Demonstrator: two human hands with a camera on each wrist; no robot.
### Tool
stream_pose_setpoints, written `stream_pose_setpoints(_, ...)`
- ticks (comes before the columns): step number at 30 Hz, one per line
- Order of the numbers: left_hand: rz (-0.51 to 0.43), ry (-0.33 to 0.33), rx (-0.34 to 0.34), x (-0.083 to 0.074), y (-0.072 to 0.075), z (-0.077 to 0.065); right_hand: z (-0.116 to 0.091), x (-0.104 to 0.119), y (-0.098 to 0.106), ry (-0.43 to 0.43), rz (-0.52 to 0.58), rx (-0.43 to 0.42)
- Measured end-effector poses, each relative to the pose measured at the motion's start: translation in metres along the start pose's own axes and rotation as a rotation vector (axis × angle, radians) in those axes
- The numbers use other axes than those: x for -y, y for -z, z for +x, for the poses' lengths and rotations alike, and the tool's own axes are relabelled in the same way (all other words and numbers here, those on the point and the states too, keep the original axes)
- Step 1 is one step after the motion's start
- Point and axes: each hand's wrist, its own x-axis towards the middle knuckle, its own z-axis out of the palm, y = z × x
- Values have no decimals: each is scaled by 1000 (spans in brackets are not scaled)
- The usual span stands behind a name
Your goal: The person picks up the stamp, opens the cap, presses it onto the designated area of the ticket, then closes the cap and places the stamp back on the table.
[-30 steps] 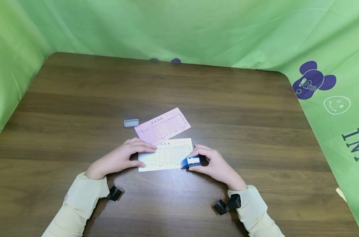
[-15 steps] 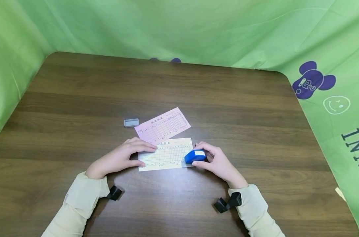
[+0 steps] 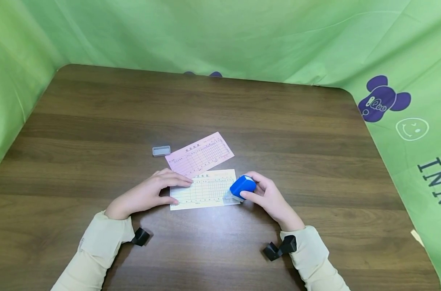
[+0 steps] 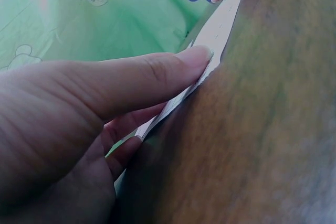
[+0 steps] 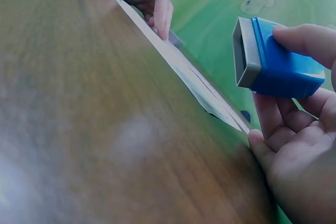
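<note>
In the head view my right hand [image 3: 275, 200] pinches a blue stamp [image 3: 243, 186] between thumb and fingers, over the right end of a white receipt form [image 3: 202, 195]. Tilted in the grip, the stamp [image 5: 286, 59] turns its pale, open-ended base leftward in the right wrist view, apart from the paper. My left hand [image 3: 151, 194] rests on the form's left end with fingers extended. Its thumb [image 4: 194, 59] presses the paper in the left wrist view. A pink receipt form [image 3: 202, 153] lies angled just beyond, its lower edge meeting the white one.
A small clear grey cap [image 3: 161, 151] lies left of the pink form. Brown wooden table [image 3: 220, 109] surface surrounds the papers. A green printed cloth [image 3: 220, 36] hangs along the back and sides.
The right hand has raised the stamp off the white form and tipped it, moving slightly right and away. Its blue body now shows more. The left hand stays in place.
</note>
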Motion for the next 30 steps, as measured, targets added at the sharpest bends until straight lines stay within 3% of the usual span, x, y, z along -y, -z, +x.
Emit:
stream_pose_setpoints(9,-27,54,31,-6,4,0,0,1,1,-19,1,-27)
stream_pose_setpoints(18,-27,48,27,-8,5,0,0,-1,2,42,21,-15)
stream_pose_setpoints(24,-38,40,6,-8,5,1,0,-1,3,39,41,-17)
stream_pose_setpoints(30,-150,76,-61,-8,7,1,0,0,4,10,18,-36)
